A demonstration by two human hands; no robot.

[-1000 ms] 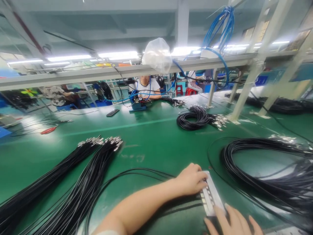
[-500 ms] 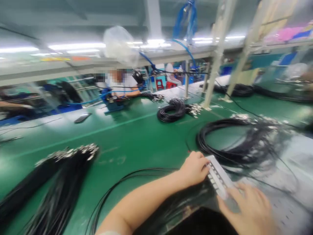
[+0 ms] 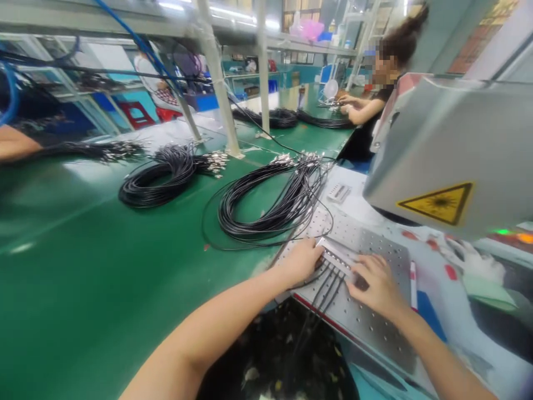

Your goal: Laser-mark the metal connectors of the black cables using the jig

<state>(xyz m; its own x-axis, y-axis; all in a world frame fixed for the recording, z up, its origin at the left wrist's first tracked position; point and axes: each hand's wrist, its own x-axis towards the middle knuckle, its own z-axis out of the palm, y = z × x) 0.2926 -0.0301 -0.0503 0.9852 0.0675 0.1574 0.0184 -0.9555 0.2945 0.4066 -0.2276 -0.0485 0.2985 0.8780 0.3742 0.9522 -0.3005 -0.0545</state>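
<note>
A silver slotted metal fixture [image 3: 336, 251] lies over a perforated metal plate [image 3: 381, 330]. My left hand [image 3: 300, 260] grips its left end, fingers closed. My right hand [image 3: 377, 282] closes on the right end with thumb and fingers. Several black cables [image 3: 328, 291] sit with their connector ends in the fixture's slots and hang over the plate's near edge toward my lap. Whether the fixture rests fully on the plate, I cannot tell.
A big cable coil [image 3: 239, 208] and a smaller coil [image 3: 156, 186] lie on the green table [image 3: 125, 278]. A grey machine housing [image 3: 449, 139] with a yellow warning triangle overhangs the right side. Another slotted block [image 3: 339, 193] is behind the plate. A co-worker [image 3: 385, 83] sits beyond.
The view has swung right, bringing the machine housing and co-worker into sight. Both hands have carried the fixture with its cables from beside the green table's coil onto the perforated plate.
</note>
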